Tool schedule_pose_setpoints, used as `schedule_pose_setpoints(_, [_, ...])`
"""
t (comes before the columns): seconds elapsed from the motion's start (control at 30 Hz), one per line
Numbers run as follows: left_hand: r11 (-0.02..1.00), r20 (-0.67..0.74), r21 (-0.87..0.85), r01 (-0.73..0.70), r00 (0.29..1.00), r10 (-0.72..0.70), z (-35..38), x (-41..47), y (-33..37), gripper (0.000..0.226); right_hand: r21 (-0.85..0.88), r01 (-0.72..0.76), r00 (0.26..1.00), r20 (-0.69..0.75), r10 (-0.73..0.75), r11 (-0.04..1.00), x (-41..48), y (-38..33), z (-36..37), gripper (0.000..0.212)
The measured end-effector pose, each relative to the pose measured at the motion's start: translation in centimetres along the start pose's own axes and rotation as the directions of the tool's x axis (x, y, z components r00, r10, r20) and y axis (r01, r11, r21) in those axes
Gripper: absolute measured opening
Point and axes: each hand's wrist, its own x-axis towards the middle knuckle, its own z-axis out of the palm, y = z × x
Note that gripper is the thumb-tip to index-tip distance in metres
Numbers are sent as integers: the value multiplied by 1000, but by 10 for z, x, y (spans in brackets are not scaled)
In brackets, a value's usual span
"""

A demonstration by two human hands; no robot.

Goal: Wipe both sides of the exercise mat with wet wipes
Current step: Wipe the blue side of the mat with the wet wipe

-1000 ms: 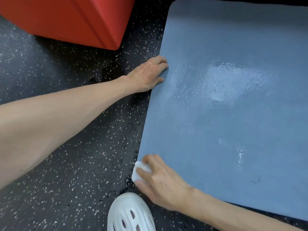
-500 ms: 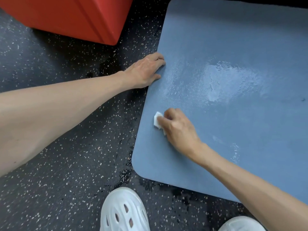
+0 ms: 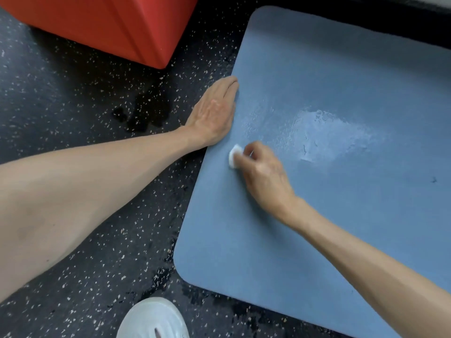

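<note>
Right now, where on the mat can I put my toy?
Bare mat: the near corner below the right hand, and right of the wet patch. Crowded at the left edge, by the left hand and wipe.

Red block on dark speckled floor, dark wet patch, white perforated shoe

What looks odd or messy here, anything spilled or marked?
A shiny wet patch glistens on the flat blue exercise mat, likely from wiping. Dark damp blotches stain the speckled black floor near the red padded block. A small dark squiggle marks the mat's right side.
</note>
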Motion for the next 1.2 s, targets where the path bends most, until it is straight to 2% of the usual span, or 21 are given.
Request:
schedule_pose_setpoints(0.03, [1000, -18, -3, 16, 1000, -16, 1, 5, -3, 43, 66, 30, 999, 29, -32, 997, -10, -5, 4, 29])
schedule_pose_setpoints(0.1, [999, -57, -13, 41, 998, -41, 2, 14, -8, 44, 156, 223, 955, 160, -248, 962, -31, -26, 0, 18])
schedule_pose_setpoints(0.13, [999, -74, -18, 49, 996, -50, 4, 19, -10, 44, 131, 324, 919, 189, -345, 937, -34, -25, 2, 16])
schedule_pose_setpoints(0.17, [998, -88, -26, 58, 994, -60, 4, 23, -11, 44, 118, 341, 904, 230, -360, 933, -25, -17, -1, 18])
schedule_pose_setpoints(0.2, [997, -98, -38, 69, 993, -73, 5, 28, -12, 44, 168, 296, 908, 256, -331, 940, -9, -4, -1, 22])
schedule_pose_setpoints(0.3, [991, -125, -87, 100, 986, -111, 6, 41, -16, 44, 59, 31, 992, 121, -38, 998, 57, 34, -10, 29])
schedule_pose_setpoints(0.37, [986, -138, -117, 120, 981, -136, 7, 51, -18, 45, -14, -48, 997, 51, 49, 999, 69, 40, -11, 26])
schedule_pose_setpoints(0.43, [979, -155, -143, 146, 973, -168, 8, 61, -20, 45, 72, 33, 994, 104, -40, 997, 45, 27, -5, 14])
schedule_pose_setpoints(0.5, [973, -177, -166, 157, 966, -187, 9, 70, -18, 45, 192, 123, 968, 191, -160, 974, 12, 6, -10, 23])
schedule_pose_setpoints(0.57, [974, -182, -179, 142, 968, -174, 10, 77, -15, 43, 195, 276, 924, 216, -316, 941, 5, 10, -13, 27])
schedule_pose_setpoints(0.6, [975, -176, -179, 135, 970, -167, 12, 80, -13, 41, 198, 295, 922, 198, -333, 935, 16, 21, -15, 24])
schedule_pose_setpoints(0.67, [972, -154, -185, 142, 973, -172, 14, 85, -14, 39, 98, 238, 959, 131, -250, 966, 56, 55, -15, 21])
schedule_pose_setpoints(0.73, [966, -145, -212, 148, 973, -181, 15, 90, -18, 39, -36, 11, 999, 49, -10, 999, 102, 86, -19, 25])
schedule_pose_setpoints(0.77, [963, -139, -229, 141, 974, -176, 16, 94, -20, 40, -76, -103, 995, -6, 103, 992, 118, 94, -24, 23])
schedule_pose_setpoints(0.8, [962, -130, -242, 131, 977, -166, 15, 98, -21, 40, -86, -147, 988, -56, 142, 985, 124, 96, -25, 20])
schedule_pose_setpoints(0.87, [958, -106, -258, 124, 982, -155, 18, 110, -21, 41, -60, -85, 996, -37, 83, 995, 107, 84, -22, 16])
schedule_pose_setpoints(0.97, [953, -81, -256, 163, 979, -189, 26, 121, -20, 38, 124, 98, 990, 84, -109, 987, 55, 58, -25, 32])
schedule_pose_setpoints(1.03, [959, -107, -232, 164, 975, -193, 31, 121, -18, 42, 159, 187, 968, 140, -210, 969, 57, 68, -29, 31])
schedule_pose_setpoints(1.1, [960, -120, -223, 172, 972, -202, 32, 121, -18, 49, 136, 175, 981, 63, -185, 975, 98, 92, -32, 23])
schedule_pose_setpoints(1.2, [961, -147, -206, 186, 965, -219, 31, 123, -19, 51, 7, 7, 994, -113, -6, 1000, 169, 135, -36, 12])
